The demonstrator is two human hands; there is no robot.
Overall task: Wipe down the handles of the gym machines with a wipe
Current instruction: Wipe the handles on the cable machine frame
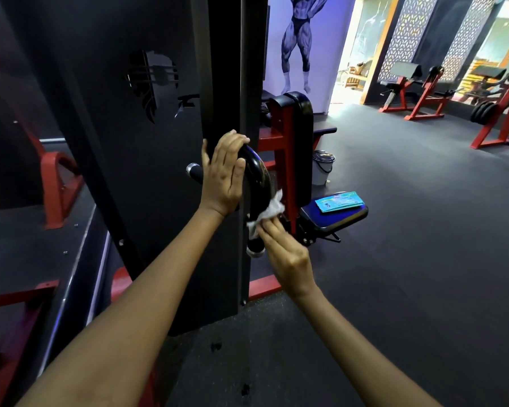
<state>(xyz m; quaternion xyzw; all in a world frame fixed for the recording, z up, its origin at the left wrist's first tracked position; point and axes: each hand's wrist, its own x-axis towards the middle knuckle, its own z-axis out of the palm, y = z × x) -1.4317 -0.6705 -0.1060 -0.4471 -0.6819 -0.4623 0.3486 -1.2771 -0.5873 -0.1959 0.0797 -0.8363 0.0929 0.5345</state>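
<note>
Against the black machine panel (147, 177), a curved black handle (254, 168) was steadied at its upper bend by the left hand (222, 174), fingers hooked over the bar, apparently to stop it swinging. Lower down, a white wipe (269, 208) was pinched in the right hand (285, 251) and pressed to the bar. A wipe packet (337, 202) was kept close on the seat pad (332, 220), presumably for resupply.

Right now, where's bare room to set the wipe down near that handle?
Seat pad: bare strip in front of the wipes pack. Open floor right of the seat, past the bucket. Crowded at the handle: left hand on top, right hand pressing the wipe below.
</note>
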